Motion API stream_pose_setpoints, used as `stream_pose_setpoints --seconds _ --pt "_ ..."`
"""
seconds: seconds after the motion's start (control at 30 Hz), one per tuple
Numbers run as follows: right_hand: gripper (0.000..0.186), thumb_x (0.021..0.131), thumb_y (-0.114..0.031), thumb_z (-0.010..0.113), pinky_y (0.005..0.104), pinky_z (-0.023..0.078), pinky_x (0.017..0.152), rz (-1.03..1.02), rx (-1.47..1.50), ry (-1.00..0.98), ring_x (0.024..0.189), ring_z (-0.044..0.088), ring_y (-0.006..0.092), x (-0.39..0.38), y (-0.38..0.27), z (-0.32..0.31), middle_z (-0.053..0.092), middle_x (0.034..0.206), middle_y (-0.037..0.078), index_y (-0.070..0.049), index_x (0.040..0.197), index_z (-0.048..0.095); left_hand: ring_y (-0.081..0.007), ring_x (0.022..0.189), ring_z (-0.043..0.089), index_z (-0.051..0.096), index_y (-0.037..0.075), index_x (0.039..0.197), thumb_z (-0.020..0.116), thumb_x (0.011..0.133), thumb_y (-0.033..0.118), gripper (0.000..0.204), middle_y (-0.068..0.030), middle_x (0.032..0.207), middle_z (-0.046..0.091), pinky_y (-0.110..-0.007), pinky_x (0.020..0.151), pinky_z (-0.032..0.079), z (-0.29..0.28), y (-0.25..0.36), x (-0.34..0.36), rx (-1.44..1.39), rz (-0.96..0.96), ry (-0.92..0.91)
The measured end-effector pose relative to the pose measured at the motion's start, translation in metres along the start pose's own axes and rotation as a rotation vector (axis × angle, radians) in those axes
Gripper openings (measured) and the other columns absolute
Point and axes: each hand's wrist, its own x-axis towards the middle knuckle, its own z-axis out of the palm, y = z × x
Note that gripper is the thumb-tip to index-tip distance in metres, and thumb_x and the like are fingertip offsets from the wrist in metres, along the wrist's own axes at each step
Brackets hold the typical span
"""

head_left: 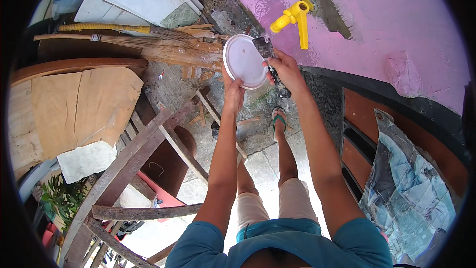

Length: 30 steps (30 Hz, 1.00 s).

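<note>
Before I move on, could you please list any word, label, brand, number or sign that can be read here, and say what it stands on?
None can be read.
White lid in the left hand: no lettering visible.
Crumpled blue-grey sheet at the right: any small markings are too blurred to read.

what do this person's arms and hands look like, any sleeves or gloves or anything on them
Short blue-teal sleeves cover the tops of the arms; below them the left arm and right arm are bare. The left hand and right hand are ungloved. No watch, bracelet or marking shows on either.
</note>
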Motion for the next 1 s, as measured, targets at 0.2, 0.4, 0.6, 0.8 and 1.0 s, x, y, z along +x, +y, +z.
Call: stream_pose_setpoints --seconds 0.2,0.4,0.6,0.8,1.0 --pt "0.032 0.091 -0.011 0.049 0.0236 0.045 0.048 0.075 0.056 -0.006 0.058 0.055 0.0101 0.017 0.002 0.007 0.062 0.090 0.006 0.002 0.119 0.054 -0.0257 0.130 0.037 0.011 0.021 0.148 0.032 0.072 -0.010 0.084 -0.0114 0.144 0.028 -0.035 0.104 0.037 0.006 -0.008 -0.010 0.007 -0.004 -0.014" --pt "0.025 0.090 -0.011 0.049 0.0232 0.045 0.049 0.103 0.024 0.002 0.060 0.055 0.0097 0.019 0.004 0.002 0.061 0.088 0.005 0.001 0.111 0.058 -0.0258 0.134 0.028 0.012 0.017 0.148 0.035 0.070 -0.009 0.086 -0.0120 0.146 0.025 -0.032 0.109 0.024 0.004 -0.022 -0.012 0.300 0.144 -0.056" --pt "0.020 0.088 -0.010 0.050 0.0268 0.047 0.048 0.111 0.017 -0.010 0.058 0.059 0.0137 0.018 0.005 -0.008 0.063 0.084 0.008 0.004 0.101 0.057 -0.0271 0.135 0.026 0.016 0.012 0.147 0.035 0.070 -0.010 0.083 -0.0140 0.146 0.026 -0.033 0.111 0.018 -0.001 -0.015 -0.014 0.668 0.237 -0.082" --pt "0.021 0.090 -0.011 0.051 0.0224 0.043 0.047 0.119 -0.111 -0.146 0.053 0.051 0.0080 0.013 -0.002 -0.010 0.058 0.080 0.002 0.000 0.105 0.059 -0.0281 0.135 0.029 0.018 0.012 0.147 0.034 0.069 -0.010 0.083 -0.0139 0.145 0.029 -0.034 0.111 0.020 -0.010 -0.017 -0.014 0.718 0.212 -0.098" --pt "0.023 0.088 -0.012 0.052 0.0250 0.043 0.044 0.152 -0.092 -0.400 0.051 0.051 0.0087 -0.003 -0.004 -0.019 0.060 0.080 0.005 0.004 0.106 0.056 -0.0224 0.132 0.031 0.022 0.010 0.146 0.038 0.068 -0.007 0.081 -0.0115 0.139 0.035 -0.034 0.111 0.019 -0.018 -0.005 -0.005 0.314 0.006 -0.034"
